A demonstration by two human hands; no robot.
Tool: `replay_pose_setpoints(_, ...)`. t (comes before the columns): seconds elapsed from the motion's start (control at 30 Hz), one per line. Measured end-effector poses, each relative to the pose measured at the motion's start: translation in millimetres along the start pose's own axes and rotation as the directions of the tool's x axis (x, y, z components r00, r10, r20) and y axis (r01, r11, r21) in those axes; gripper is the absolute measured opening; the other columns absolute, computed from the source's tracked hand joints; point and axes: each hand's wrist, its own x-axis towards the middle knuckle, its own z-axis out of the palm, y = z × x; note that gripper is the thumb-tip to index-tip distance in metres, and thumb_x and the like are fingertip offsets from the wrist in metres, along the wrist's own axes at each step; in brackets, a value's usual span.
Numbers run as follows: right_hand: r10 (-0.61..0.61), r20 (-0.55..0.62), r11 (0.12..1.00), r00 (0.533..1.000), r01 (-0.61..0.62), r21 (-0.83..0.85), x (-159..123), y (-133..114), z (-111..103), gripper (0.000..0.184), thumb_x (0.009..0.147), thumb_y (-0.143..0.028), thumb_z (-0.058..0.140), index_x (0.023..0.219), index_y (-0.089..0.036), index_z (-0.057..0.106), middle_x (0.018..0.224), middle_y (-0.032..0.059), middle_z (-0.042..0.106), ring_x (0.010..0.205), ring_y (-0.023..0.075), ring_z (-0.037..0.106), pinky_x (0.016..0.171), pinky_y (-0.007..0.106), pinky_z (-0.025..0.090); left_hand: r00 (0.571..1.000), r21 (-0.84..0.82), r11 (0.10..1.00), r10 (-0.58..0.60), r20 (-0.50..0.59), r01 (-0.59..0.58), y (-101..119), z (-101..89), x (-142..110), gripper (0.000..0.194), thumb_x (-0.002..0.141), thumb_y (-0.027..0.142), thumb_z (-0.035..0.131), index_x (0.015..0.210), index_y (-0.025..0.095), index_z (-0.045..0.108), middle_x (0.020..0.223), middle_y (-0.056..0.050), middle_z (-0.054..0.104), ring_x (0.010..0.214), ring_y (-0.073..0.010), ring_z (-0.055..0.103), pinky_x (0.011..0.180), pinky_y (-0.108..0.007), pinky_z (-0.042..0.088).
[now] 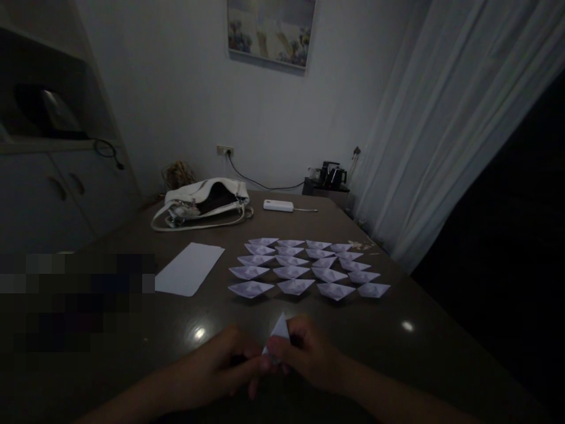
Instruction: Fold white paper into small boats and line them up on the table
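Near the table's front edge, my left hand (229, 364) and my right hand (309, 355) meet around a small folded piece of white paper (281, 330). Its pointed tip rises between them. The right thumb presses across its face, and the left thumb and fingers pinch its lower left corner. My fingers cover most of its lower part. Just beyond the hands stand rows of folded paper boats (295, 287), several in all. To their left lies a stack of white paper sheets (190, 270), flat on the table.
At the back of the dark table (424, 359) sits a white handbag (203, 200), its top gaping. A white power bank (278, 205) with a short cable lies right of it. Behind the table is a dark kettle (336, 176); a sheer curtain (419, 129) hangs at right.
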Motion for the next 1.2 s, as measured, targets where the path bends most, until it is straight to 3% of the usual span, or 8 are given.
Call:
replay_pose_setpoints(0.13, 0.007, -0.082, 1.0, 0.997, -0.005, 0.025, 1, 0, 1, 0.057, 0.084, -0.065, 0.054, 0.063, -0.012, 0.061, 0.055, 0.0002, 0.054, 0.049, 0.008, 0.047, 0.046, 0.018, 0.036, 0.997, -0.02, 0.999, -0.046, -0.069, 0.045, -2, 1.9, -1, 0.073, 0.081, 0.08, 0.036, 0.07, 0.014, 0.064, 0.058, 0.0, 0.056, 0.048, -0.0091, 0.046, 0.047, -0.018, 0.037)
replay_pose_setpoints(0.27, 0.034, -0.07, 0.995, 0.997, -0.027, 0.101, 3, 0, -1, 0.059, 0.081, -0.069, 0.054, 0.066, -0.012, 0.062, 0.058, 0.0003, 0.055, 0.048, 0.0074, 0.047, 0.044, 0.018, 0.033, 0.992, -0.027, 0.998, -0.061, -0.11, 0.059, -5, 2.4, 0, 0.07, 0.083, 0.077, 0.036, 0.067, 0.014, 0.062, 0.055, 0.001, 0.052, 0.047, -0.0096, 0.045, 0.044, -0.018, 0.037)
replay_pose_setpoints(0.47, 0.026, -0.108, 1.0, 0.994, -0.026, -0.004, 4, 1, -5, 0.062, 0.082, -0.068, 0.054, 0.058, -0.012, 0.061, 0.046, -0.0019, 0.048, 0.04, 0.0064, 0.041, 0.04, 0.018, 0.028, 0.989, -0.058, 0.994, -0.097, -0.112, 0.091, -8, 2.3, 1, 0.064, 0.086, 0.072, 0.038, 0.071, 0.014, 0.063, 0.058, 0.001, 0.054, 0.048, -0.0095, 0.045, 0.047, -0.018, 0.038)
replay_pose_setpoints(0.77, 0.065, 0.043, 0.997, 0.997, -0.066, 0.032, 1, 1, 0, 0.063, 0.084, -0.071, 0.045, 0.065, -0.013, 0.058, 0.056, 0.0013, 0.055, 0.043, 0.0079, 0.045, 0.042, 0.019, 0.034, 0.997, -0.052, 0.999, -0.017, -0.078, 0.013, -3, -2.4, 3, 0.06, 0.087, 0.069, 0.041, 0.074, 0.015, 0.063, 0.053, 0.003, 0.048, 0.05, -0.0109, 0.046, 0.052, -0.02, 0.04)
replay_pose_setpoints(0.9, -0.044, -0.03, 0.993, 0.999, 0.04, -0.115, 1, 0, -2, 0.056, 0.09, -0.062, 0.045, 0.057, -0.017, 0.047, 0.052, -0.0038, 0.041, 0.047, 0.0074, 0.037, 0.044, 0.02, 0.026, 0.99, -0.018, 0.995, -0.101, -0.097, 0.1, -13, 3.5, -2, 0.051, 0.085, 0.066, 0.045, 0.081, 0.017, 0.059, 0.061, 0.002, 0.051, 0.056, -0.0129, 0.051, 0.054, -0.021, 0.043)
replay_pose_setpoints(0.97, -0.1, -0.06, 0.982, 0.993, 0.088, -0.17, 1, -2, -2, 0.054, 0.09, -0.055, 0.048, 0.052, -0.018, 0.038, 0.05, -0.0056, 0.032, 0.047, 0.0073, 0.031, 0.045, 0.022, 0.021, 0.986, -0.034, 0.987, -0.156, -0.057, 0.155, -18, 5.6, -4, 0.047, 0.083, 0.065, 0.047, 0.085, 0.019, 0.055, 0.067, 0.001, 0.054, 0.058, -0.014, 0.054, 0.055, -0.022, 0.045)
replay_pose_setpoints(1.1, -0.088, -0.08, 0.986, 0.993, 0.075, -0.152, 0, -1, 0, 0.052, 0.09, -0.049, 0.049, 0.05, -0.019, 0.033, 0.05, -0.0058, 0.027, 0.048, 0.0083, 0.027, 0.046, 0.024, 0.019, 0.98, -0.04, 0.981, -0.19, -0.063, 0.188, -18, 3.9, -5, 0.047, 0.078, 0.066, 0.051, 0.086, 0.019, 0.053, 0.085, -0.003, 0.056, 0.063, -0.0146, 0.057, 0.058, -0.024, 0.048)
replay_pose_setpoints(1.2, -0.072, -0.099, 0.992, 0.992, 0.061, -0.111, 0, 1, 2, 0.053, 0.089, -0.049, 0.05, 0.049, -0.02, 0.031, 0.05, -0.0061, 0.024, 0.048, 0.0083, 0.026, 0.046, 0.024, 0.018, 0.99, -0.048, 0.989, -0.14, -0.018, 0.139, -10, 0.3, -4, 0.045, 0.08, 0.065, 0.05, 0.072, 0.021, 0.051, 0.066, 0.002, 0.051, 0.058, -0.0133, 0.052, 0.056, -0.022, 0.044)
